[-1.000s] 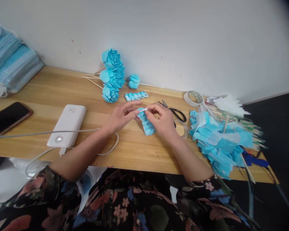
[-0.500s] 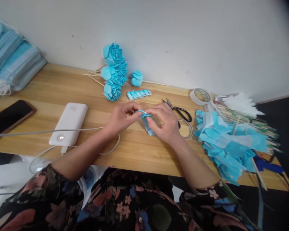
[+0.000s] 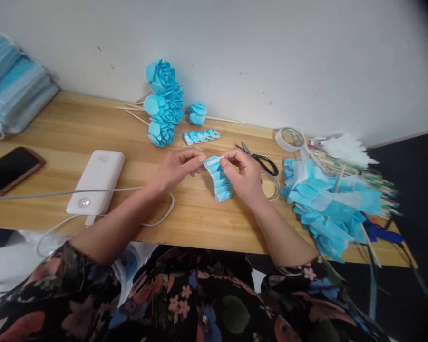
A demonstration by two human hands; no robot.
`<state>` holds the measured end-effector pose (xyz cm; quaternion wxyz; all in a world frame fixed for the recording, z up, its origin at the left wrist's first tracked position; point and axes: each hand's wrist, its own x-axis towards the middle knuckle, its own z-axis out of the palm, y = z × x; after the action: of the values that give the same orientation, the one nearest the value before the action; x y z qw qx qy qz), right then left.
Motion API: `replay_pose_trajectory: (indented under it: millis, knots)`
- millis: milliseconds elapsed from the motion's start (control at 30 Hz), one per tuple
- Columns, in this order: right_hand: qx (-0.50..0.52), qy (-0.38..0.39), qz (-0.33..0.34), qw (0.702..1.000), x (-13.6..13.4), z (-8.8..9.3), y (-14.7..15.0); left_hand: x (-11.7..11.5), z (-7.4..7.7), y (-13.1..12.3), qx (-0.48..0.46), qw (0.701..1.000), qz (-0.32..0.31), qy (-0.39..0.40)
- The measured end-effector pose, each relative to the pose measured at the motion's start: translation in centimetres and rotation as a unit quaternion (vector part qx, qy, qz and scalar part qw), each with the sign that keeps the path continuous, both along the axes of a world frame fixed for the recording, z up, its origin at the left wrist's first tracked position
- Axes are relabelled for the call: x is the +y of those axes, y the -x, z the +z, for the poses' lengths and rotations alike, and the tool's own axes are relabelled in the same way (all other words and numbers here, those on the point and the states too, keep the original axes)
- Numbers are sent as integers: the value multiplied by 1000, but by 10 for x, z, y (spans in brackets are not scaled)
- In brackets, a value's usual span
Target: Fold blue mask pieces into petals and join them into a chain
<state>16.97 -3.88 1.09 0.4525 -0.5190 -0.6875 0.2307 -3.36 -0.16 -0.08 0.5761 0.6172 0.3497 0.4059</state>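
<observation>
The left hand [image 3: 181,167] and right hand [image 3: 243,173] pinch one pleated blue strip [image 3: 221,183] by its upper end; it extends between them toward six o'clock; one smaller strip [image 3: 201,137] lies at eleven; one pair of scissors [image 3: 255,156], three; one power bank [image 3: 97,178], nine; wooden table [image 3: 192,228] beneath; pale wall [image 3: 228,52] at twelve.

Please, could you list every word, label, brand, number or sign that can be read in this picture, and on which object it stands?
No text can be read with certainty.
White power bank: grey marking near its far end, too blurred to read.
Its round display: lit characters, too small and blurred.
Upper tape roll: apparent print inside the core, too small.
Bundled sticks: green marks, perhaps print, too blurred.
</observation>
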Motion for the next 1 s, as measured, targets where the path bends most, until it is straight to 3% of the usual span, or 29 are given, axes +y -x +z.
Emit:
replay_pose_trajectory:
  millis: [267, 400, 533, 800, 1000]
  knots:
    - [48, -12, -4, 999, 3, -8, -2, -1, -1, -3, 35, 999, 27, 22]
    - [-69, -146, -42, 986, 1, -6, -3, 1, -1, -3, 47, 998, 44, 26]
    - [-181, -224, -18, 958, -2, -4, 2, 1, -2, -3, 57, 997, 41, 16]
    - [-209, -207, -5, 956, -2, -10, 4, -3, -5, -6, 63, 996, 24, -53]
    - [-216, -180, -11, 960, -2, -12, 4, -7, -7, -7, 113, 977, 42, -178]
